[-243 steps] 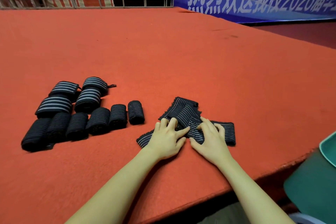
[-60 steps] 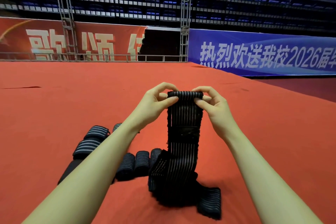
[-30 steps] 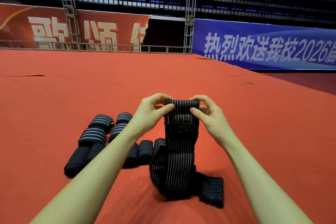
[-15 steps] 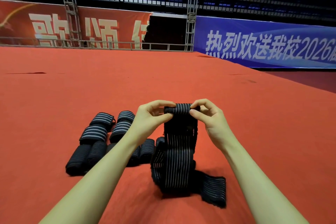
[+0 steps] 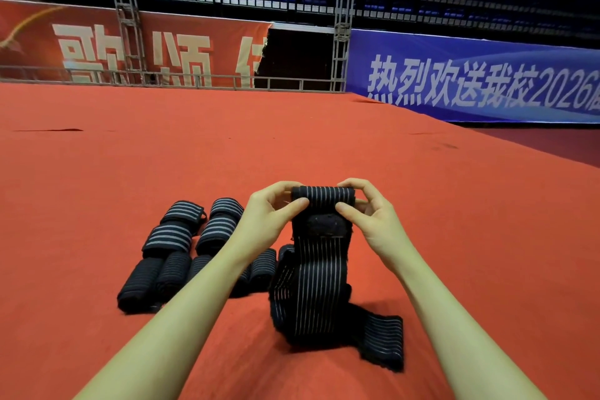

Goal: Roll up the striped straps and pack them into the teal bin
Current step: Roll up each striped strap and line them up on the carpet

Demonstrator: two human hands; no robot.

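Both hands held the same striped strap (image 5: pixel 319 273) raised above the red carpeted floor (image 5: pixel 422 204): the left hand (image 5: pixel 271 221) and right hand (image 5: pixel 373 221) each kept a pinching grip on one end of its small rolled top, the loose length hanging down to the floor. Finished rolled straps (image 5: pixel 181 247) lay grouped just left

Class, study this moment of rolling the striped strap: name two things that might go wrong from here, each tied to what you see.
1. Both the left hand and right hand pinch only the small started roll; if either loosens, it may unwind.
2. The strap's loose tail lies bunched and folded on the red carpet, so it may twist as it feeds in, giving an uneven roll.
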